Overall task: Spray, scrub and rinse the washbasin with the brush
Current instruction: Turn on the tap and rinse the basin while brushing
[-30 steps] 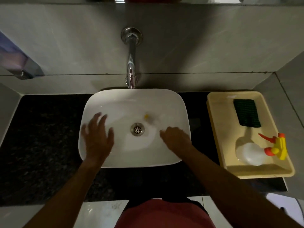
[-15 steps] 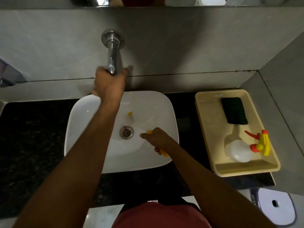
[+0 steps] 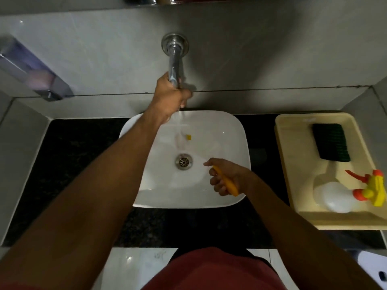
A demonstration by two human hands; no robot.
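The white washbasin [image 3: 226,130] sits on a black counter, its metal drain [image 3: 183,161] in the middle. My left hand [image 3: 170,97] is closed around the end of the chrome tap [image 3: 174,59] on the wall, and a stream of water [image 3: 179,130] falls from it into the bowl. My right hand [image 3: 227,176] holds the brush by its yellow handle [image 3: 227,182] over the basin's right side. The brush head is blurred; its yellow tip [image 3: 188,137] shows near the water stream.
A cream tray [image 3: 293,164] stands on the counter to the right, holding a green scouring pad [image 3: 330,144] and a spray bottle [image 3: 337,196] with a yellow and orange trigger, lying on its side. A soap dispenser [image 3: 31,74] hangs on the left wall.
My left hand went from the basin's left side up to the tap and gripped it. Water now runs into the bowl. My right hand stayed over the basin's right side with the brush.
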